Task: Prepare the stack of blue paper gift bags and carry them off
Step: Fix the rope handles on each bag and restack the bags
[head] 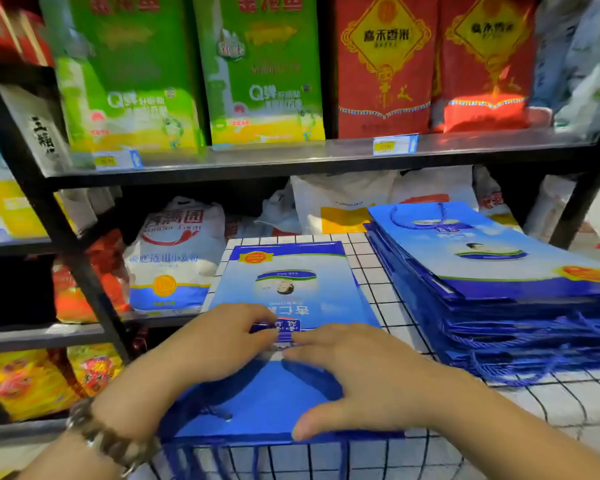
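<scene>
A white wire-grid surface (378, 271) in a shop aisle carries the stack of blue paper gift bags (499, 271). Just left of that stack, one flat blue bag (284, 271) lies under the left hand (222, 344) and right hand (357, 375), whose fingers are laid out pressing it and gripping nothing. Cord handles (499, 362) trailing from the stack's near side could snag the grid on lifting, glossy bags may slide apart, and the black shelf (291, 157) and white sacks (177, 251) crowd behind it.

- Left hand (219, 344) lay palm down, fingers slightly bent, tips pointing right.
- Right hand (357, 372) lay palm down, fingers straight, thumb splayed.
- Their tips nearly met.
</scene>
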Demonstrator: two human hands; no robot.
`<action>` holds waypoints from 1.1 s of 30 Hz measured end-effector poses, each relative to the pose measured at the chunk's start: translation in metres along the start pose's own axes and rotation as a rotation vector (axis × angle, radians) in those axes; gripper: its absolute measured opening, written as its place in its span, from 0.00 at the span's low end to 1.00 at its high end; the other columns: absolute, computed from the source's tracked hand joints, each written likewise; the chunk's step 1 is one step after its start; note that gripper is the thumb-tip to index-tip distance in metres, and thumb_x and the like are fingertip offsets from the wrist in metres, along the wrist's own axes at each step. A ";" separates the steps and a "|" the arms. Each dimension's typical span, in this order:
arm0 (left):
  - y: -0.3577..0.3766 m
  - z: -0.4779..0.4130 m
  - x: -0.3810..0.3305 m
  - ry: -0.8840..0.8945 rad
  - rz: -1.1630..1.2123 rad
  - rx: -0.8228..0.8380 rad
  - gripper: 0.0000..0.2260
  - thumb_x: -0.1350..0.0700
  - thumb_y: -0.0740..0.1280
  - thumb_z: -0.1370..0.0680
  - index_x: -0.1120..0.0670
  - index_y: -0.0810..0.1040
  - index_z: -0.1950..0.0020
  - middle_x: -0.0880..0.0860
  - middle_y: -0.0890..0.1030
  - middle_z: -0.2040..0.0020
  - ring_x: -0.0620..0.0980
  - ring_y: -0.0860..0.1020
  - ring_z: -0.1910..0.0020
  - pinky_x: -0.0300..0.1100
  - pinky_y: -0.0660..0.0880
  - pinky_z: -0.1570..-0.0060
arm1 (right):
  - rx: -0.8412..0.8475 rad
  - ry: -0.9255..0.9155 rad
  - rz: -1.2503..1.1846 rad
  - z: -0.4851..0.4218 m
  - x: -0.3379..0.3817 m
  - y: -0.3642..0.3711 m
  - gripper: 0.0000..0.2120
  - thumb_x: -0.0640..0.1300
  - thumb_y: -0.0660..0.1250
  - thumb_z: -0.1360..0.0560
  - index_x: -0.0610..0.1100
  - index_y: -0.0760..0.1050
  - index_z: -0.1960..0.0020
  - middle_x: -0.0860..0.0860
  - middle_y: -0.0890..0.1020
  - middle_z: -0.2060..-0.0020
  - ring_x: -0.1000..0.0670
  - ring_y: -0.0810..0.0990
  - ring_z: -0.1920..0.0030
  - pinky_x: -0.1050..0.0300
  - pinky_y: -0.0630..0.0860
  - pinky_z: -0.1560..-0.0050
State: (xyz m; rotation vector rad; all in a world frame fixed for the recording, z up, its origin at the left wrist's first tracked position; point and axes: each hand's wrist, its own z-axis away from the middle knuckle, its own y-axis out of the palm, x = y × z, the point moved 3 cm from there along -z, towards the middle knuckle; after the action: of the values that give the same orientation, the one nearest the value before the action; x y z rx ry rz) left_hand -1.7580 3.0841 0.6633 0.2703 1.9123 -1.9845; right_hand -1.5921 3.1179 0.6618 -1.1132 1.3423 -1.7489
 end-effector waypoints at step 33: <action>-0.016 0.051 -0.029 -0.149 1.873 -0.167 0.15 0.63 0.63 0.32 0.64 0.79 0.48 0.62 0.83 0.52 0.51 0.84 0.58 0.40 0.81 0.65 | -0.186 0.007 -0.981 0.001 0.015 0.011 0.20 0.62 0.60 0.33 0.47 0.78 0.68 0.47 0.72 0.74 0.50 0.72 0.69 0.55 0.71 0.61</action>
State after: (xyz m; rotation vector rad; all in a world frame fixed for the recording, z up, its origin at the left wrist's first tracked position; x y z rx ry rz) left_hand -1.7319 3.0370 0.6920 1.1987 0.7941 -0.4901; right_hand -1.5976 3.1015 0.6544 -2.1048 1.0191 -2.2871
